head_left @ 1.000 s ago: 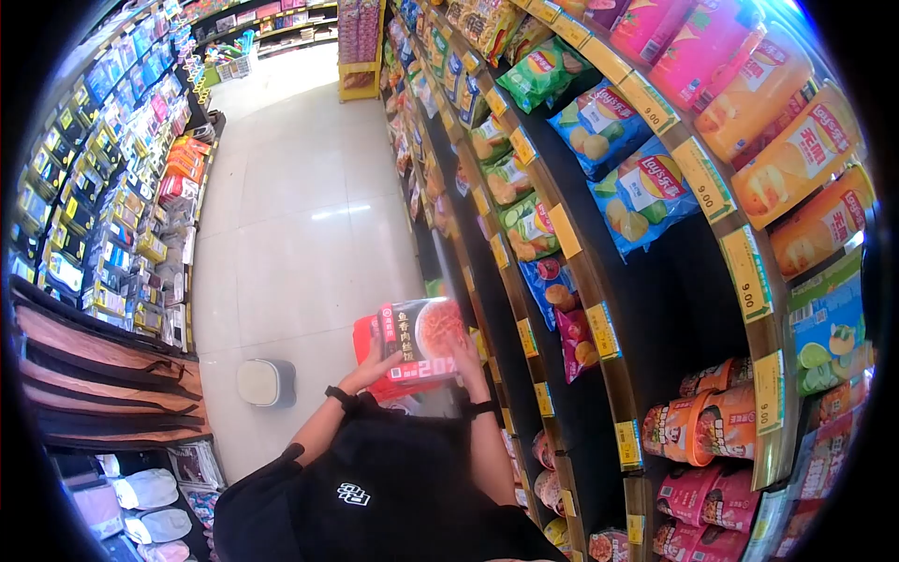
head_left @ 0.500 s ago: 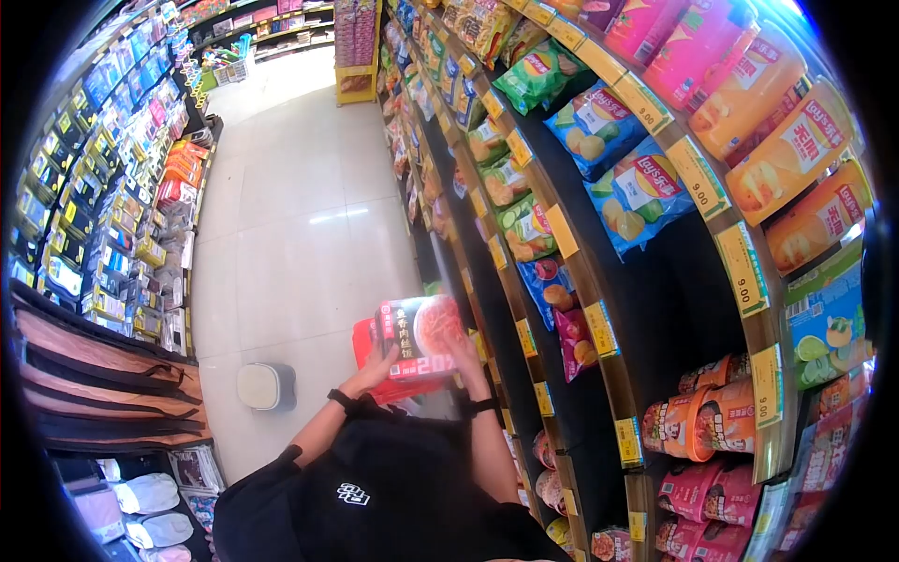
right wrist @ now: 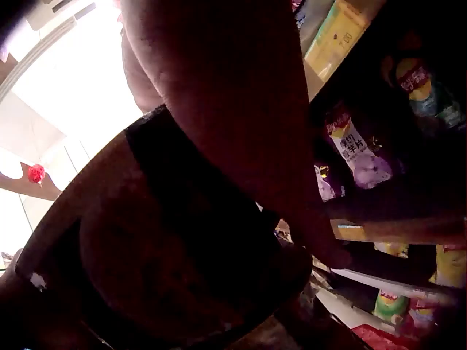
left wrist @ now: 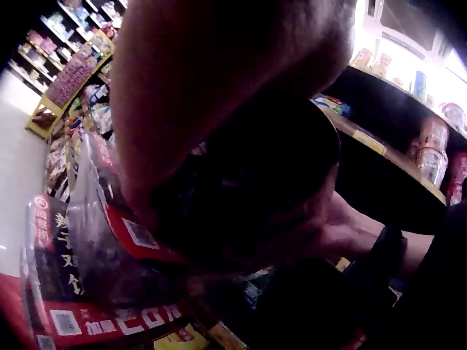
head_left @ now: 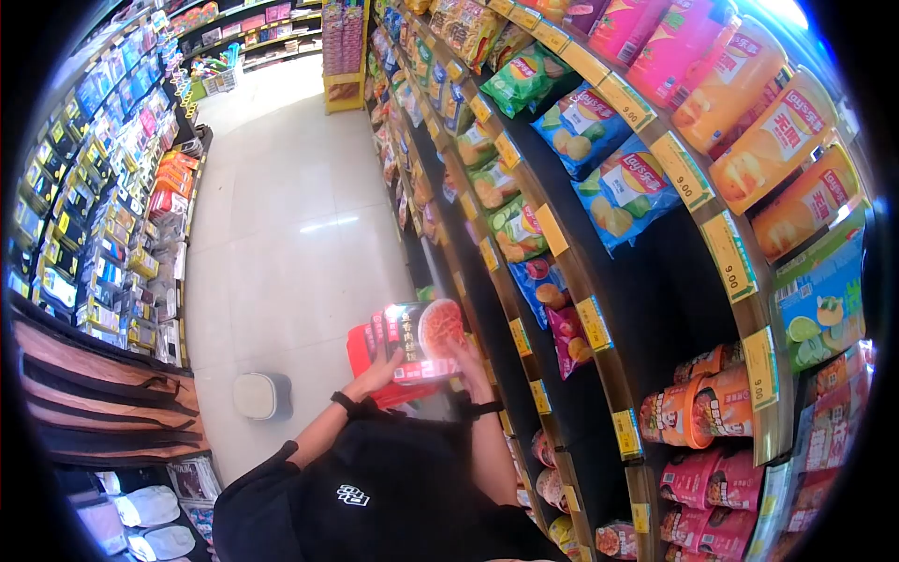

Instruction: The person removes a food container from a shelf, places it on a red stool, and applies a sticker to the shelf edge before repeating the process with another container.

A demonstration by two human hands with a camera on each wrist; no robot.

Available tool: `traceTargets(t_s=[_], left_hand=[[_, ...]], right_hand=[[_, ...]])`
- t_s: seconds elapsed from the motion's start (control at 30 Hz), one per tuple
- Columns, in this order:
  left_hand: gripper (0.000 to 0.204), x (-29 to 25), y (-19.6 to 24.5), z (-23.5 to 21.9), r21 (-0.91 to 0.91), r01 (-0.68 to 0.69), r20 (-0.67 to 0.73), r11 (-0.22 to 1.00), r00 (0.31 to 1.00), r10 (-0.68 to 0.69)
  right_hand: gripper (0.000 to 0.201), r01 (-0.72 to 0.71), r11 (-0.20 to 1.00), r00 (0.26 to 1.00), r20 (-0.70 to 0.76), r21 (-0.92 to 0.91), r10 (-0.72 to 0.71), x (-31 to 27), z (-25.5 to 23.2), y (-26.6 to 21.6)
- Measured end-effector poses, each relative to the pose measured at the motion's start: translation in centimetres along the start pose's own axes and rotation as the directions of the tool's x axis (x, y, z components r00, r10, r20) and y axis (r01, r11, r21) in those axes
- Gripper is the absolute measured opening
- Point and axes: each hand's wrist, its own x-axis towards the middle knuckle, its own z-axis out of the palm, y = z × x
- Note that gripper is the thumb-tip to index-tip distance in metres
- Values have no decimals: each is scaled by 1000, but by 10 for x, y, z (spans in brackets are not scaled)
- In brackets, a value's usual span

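Both hands hold a boxed rice meal point(head_left: 412, 323) in front of the torso, its printed top with a round picture of shredded food facing up. My left hand point(head_left: 378, 370) grips its near left side, fingers spread over the edge. On the right side, my right hand point(head_left: 470, 360) grips it, fingertips over the picture. A second boxed meal point(left wrist: 52, 248) with a black and red label shows beside the first in the left wrist view. Something red point(head_left: 359, 348) juts out beneath on the left. In the right wrist view the box is hidden behind the dark hand.
A shelf rack with chip bags point(head_left: 625, 192), chip canisters point(head_left: 777, 140) and instant meal tubs point(head_left: 676, 412) runs close along the right. Hanging packaged goods point(head_left: 112, 225) line the left. A pale bin point(head_left: 262, 395) stands on the tiled floor point(head_left: 281, 272) of the aisle.
The head view has turned slightly right, so the shelves sit further left in it. The box has tilted a little, and more of its left part shows. Both hands keep holding it.
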Motion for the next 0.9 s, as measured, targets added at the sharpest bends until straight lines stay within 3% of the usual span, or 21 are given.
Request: traceTargets(t_s=[0.1, 0.3, 0.43, 0.9], left_hand=[[76, 9, -22, 0, 42, 20, -10, 999, 1000, -20], [65, 1, 15, 2, -1, -67, 35, 998, 997, 67], [62, 0, 16, 7, -18, -107, 7, 994, 994, 107], [79, 12, -14, 18, 30, -1, 44, 1000, 999, 0]], right_hand=[[39, 22, 999, 999, -33, 43, -21, -2, 2, -4], [37, 24, 998, 998, -53, 65, -21, -10, 4, -12], [48, 17, 999, 1000, -14, 46, -16, -10, -3, -11], [58, 6, 1000, 999, -52, -16, -6, -28, -6, -25]])
